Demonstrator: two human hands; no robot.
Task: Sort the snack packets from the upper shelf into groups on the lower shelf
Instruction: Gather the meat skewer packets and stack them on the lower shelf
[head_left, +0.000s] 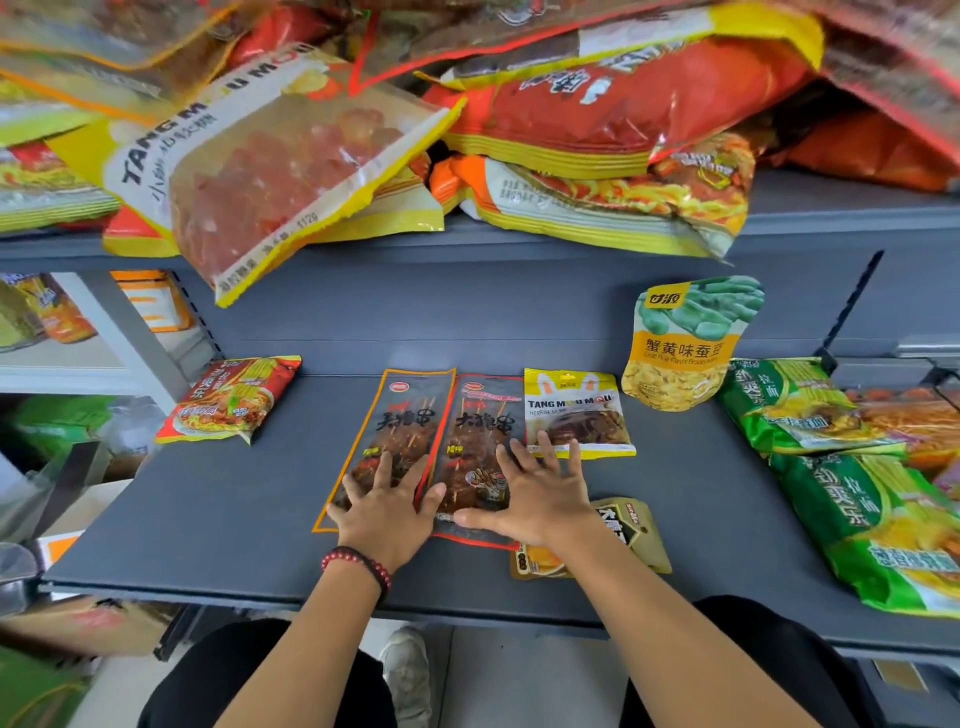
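Two long dark skewer-snack packets (441, 441), edged in orange and red, lie side by side on the grey lower shelf (218, 493). The left hand (387, 501) and right hand (535, 493) press them flat, fingers spread wide.

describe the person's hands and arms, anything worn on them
No sleeves or gloves show on either side. The left hand has a bracelet of round dark red beads at its wrist. The right hand shows no bracelet or watch, and no rings are visible on either hand.
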